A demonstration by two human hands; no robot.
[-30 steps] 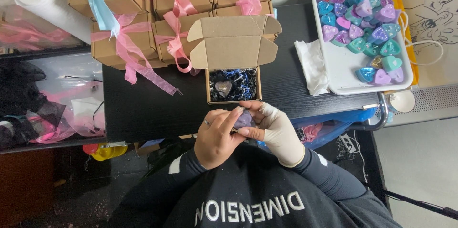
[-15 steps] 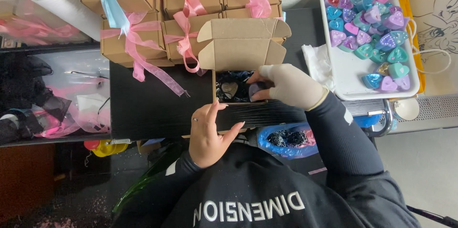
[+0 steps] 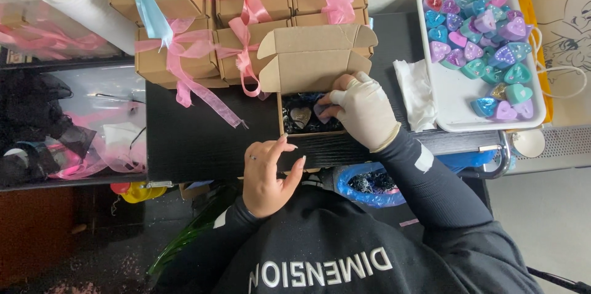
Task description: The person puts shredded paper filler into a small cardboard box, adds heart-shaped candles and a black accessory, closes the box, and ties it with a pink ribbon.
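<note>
Cardboard box, lid up on the black table, holds dark shred, one grey heart and one lilac heart. Bare left hand rests open at its front; gloved right hand pinches the lilac heart inside. Right, a white tray carries many coloured hearts.
</note>
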